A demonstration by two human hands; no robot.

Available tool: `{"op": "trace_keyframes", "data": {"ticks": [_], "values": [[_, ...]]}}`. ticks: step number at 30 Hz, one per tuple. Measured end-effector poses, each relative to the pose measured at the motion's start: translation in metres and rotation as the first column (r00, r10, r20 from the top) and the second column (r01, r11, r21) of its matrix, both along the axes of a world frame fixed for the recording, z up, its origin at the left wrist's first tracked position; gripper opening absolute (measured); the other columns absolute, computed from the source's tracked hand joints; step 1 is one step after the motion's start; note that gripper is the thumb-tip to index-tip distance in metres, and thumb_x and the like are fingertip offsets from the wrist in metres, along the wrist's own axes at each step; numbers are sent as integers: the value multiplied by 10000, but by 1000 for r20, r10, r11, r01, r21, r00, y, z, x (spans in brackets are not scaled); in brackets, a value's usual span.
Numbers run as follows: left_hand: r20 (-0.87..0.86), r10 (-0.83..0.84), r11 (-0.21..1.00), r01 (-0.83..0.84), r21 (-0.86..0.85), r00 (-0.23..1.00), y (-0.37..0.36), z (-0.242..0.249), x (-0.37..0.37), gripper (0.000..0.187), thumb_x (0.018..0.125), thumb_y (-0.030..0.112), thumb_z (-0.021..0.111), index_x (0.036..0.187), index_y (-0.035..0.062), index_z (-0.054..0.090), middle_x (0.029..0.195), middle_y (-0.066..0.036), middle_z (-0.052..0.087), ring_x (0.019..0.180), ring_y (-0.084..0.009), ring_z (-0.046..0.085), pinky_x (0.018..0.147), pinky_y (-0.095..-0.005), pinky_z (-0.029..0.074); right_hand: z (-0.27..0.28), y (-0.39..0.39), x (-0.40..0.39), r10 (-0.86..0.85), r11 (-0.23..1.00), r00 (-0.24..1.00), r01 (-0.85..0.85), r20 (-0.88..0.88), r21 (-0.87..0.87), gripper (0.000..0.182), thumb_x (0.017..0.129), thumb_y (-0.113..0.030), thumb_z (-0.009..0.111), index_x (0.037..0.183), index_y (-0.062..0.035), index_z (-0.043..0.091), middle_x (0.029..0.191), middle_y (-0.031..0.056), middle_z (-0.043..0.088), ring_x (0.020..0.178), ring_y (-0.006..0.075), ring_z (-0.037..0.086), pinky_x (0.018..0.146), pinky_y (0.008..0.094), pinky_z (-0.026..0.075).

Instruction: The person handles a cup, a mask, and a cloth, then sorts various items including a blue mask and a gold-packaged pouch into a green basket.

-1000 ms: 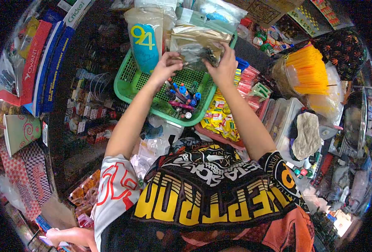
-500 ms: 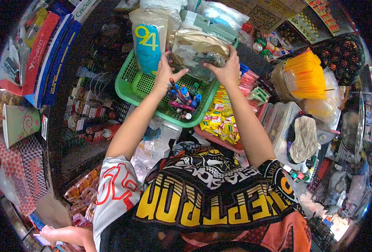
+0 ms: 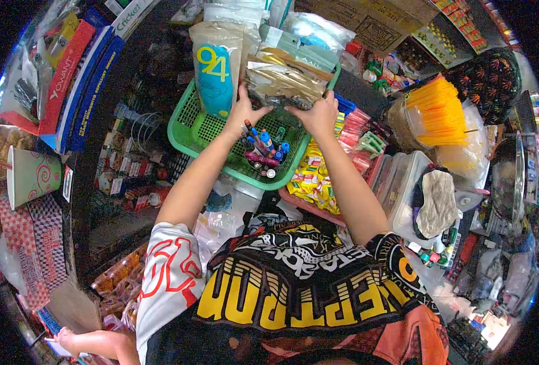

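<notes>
A green plastic basket (image 3: 181,131) holds upright plastic packs and several pens and markers (image 3: 266,146). Both hands grip the lower sides of a clear plastic pack with brown contents (image 3: 288,78) in the basket's back right part. My left hand (image 3: 243,114) is at its left edge, thumb pointing inward. At its right edge is my right hand (image 3: 318,115), its thumb turned toward the left one. The fingertips behind the pack are partly hidden. A blue and beige pack marked 94 (image 3: 213,70) stands just left of my left hand.
Yellow sachets (image 3: 312,176) lie right of the basket. Orange straws (image 3: 440,112) stand farther right, above clear plastic boxes (image 3: 403,188). A green paper cup (image 3: 35,176) is at far left. Another person's hand (image 3: 72,340) shows at lower left.
The brown pack has tilted, its face now seen more from above. My right hand has moved slightly left and down, and my left hand slightly down.
</notes>
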State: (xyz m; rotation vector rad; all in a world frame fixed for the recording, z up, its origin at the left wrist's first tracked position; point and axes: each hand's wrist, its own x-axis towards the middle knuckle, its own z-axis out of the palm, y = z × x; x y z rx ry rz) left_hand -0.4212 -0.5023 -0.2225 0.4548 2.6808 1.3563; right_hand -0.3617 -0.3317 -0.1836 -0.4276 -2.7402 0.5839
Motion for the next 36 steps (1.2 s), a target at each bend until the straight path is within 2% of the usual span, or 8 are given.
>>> {"op": "trace_keyframes", "data": {"ticks": [6, 9, 13, 18, 22, 28, 34, 36], "values": [[6, -10, 998, 10, -55, 1000, -9, -19, -5, 872, 660, 346, 653, 1247, -10, 115, 1046, -304, 481, 939, -423, 497, 799, -424, 405, -7, -2, 4, 199, 979, 937, -205, -289, 7, 486, 541, -298, 749, 952, -89, 596, 945, 137, 539, 878, 297, 499, 763, 374, 417], [41, 8, 998, -5, -59, 999, -10, 13, 8, 809, 671, 342, 644, 1228, -7, 171, 974, -263, 531, 874, -406, 528, 743, -428, 426, -18, 10, -9, 257, 905, 949, -302, -181, -300, 411, 595, -323, 712, 888, -54, 611, 717, 165, 605, 672, 320, 588, 620, 362, 475], [109, -14, 994, 25, -106, 994, -11, 29, 6, 798, 671, 291, 660, 1241, -10, 189, 961, -213, 546, 883, -353, 547, 766, -380, 430, -5, 32, -29, 336, 801, 930, -201, 146, -565, 548, 556, -326, 739, 986, -36, 562, 773, 138, 617, 725, 260, 606, 654, 338, 472], [-94, -31, 999, 30, -16, 995, -15, 7, 12, 865, 657, 177, 664, 1295, 11, 104, 965, -195, 530, 915, -333, 527, 802, -362, 406, 9, 29, -24, 279, 853, 959, -269, -46, -447, 1055, 337, -281, 836, 1191, 9, 289, 1055, 165, 533, 969, 265, 524, 846, 312, 406], [-91, -112, 992, 117, 54, 990, -25, 18, 23, 809, 681, 33, 623, 1309, 42, 112, 1043, -216, 487, 865, -297, 542, 755, -363, 435, 35, 18, 6, 100, 968, 989, -123, -113, -220, 1153, 385, -275, 832, 1285, -9, 162, 1187, 217, 351, 1112, 335, 355, 916, 367, 340], [91, 21, 993, -31, 114, 996, -39, 28, 29, 582, 678, -23, 602, 1184, 32, 319, 895, -133, 528, 666, -209, 588, 609, -307, 473, 41, -1, 16, 162, 978, 922, -198, -351, -71, 734, 558, -234, 735, 1215, -271, 411, 1236, 179, 301, 1061, 348, 367, 870, 403, 353], [144, -324, 929, 343, -137, 935, -41, 10, 23, 354, 653, -61, 525, 991, 31, 474, 788, -127, 553, 775, -270, 556, 673, -350, 442, 29, -5, 10, 215, 973, 942, -184, -259, 138, 477, 599, -262, 702, 1050, -322, 559, 1269, 134, 299, 1101, 363, 297, 894, 449, 286], [30, -408, 910, 409, -63, 912, -41, -23, 9, 423, 621, 141, 633, 993, 20, 471, 851, -157, 540, 825, -287, 540, 716, -332, 417, 29, -8, 15, 246, 967, 931, -215, -270, 138, 468, 593, -258, 702, 1034, -337, 565, 1281, 124, 289, 1114, 366, 280, 896, 462, 273]]}}
